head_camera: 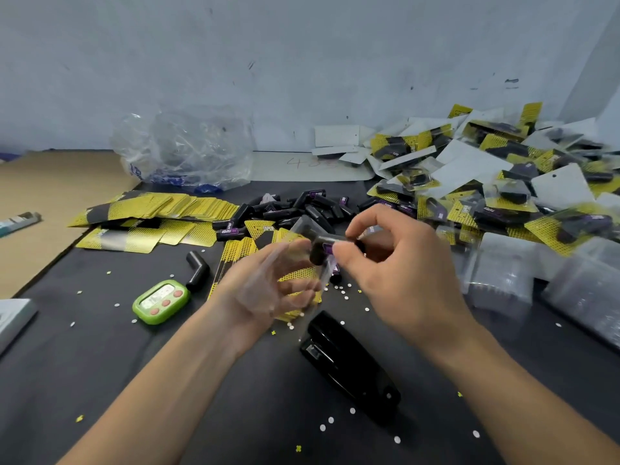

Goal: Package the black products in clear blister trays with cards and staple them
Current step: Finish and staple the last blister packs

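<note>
Above the stapler [349, 360], right hand [399, 266] pinches black product [322, 247]; left hand [265, 286] grips its tray [303, 227].

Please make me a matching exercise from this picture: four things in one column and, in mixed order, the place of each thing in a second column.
Things
1. stapler
2. green timer
3. clear plastic bag
4. finished packs

Places
A. heaped at the far right
B. on the dark mat, nearest the person
C. at the back, by the wall
D. left of the left hand

Pairs: 1-B, 2-D, 3-C, 4-A
</note>
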